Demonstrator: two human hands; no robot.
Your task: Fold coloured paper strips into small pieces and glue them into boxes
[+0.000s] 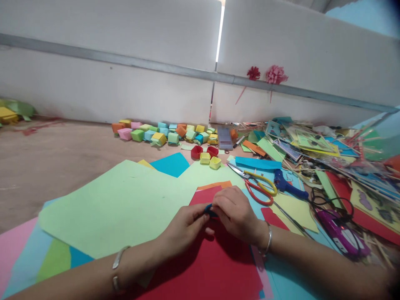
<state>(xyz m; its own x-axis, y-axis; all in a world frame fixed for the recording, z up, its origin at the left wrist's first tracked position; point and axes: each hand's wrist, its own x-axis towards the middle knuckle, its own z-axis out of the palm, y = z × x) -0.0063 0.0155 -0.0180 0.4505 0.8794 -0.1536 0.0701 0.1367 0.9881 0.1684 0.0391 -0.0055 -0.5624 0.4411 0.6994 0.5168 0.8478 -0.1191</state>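
1 dk-blue piece (210, 211) held above red paper (215, 258), betw. L hand (183, 229) & R hand (234, 212), fingertips of both pinched on it. Visible part runs approx. crosswise; ends covered by fingers, full shape & pointing unconfirmed.

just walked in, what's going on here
A person holds a small dark-blue piece between the left grip and right grip, above red paper. Scissors and a blue glue gun lie to the right. Ahead, two small yellow boxes sit before a cluster of colourful folded shapes.
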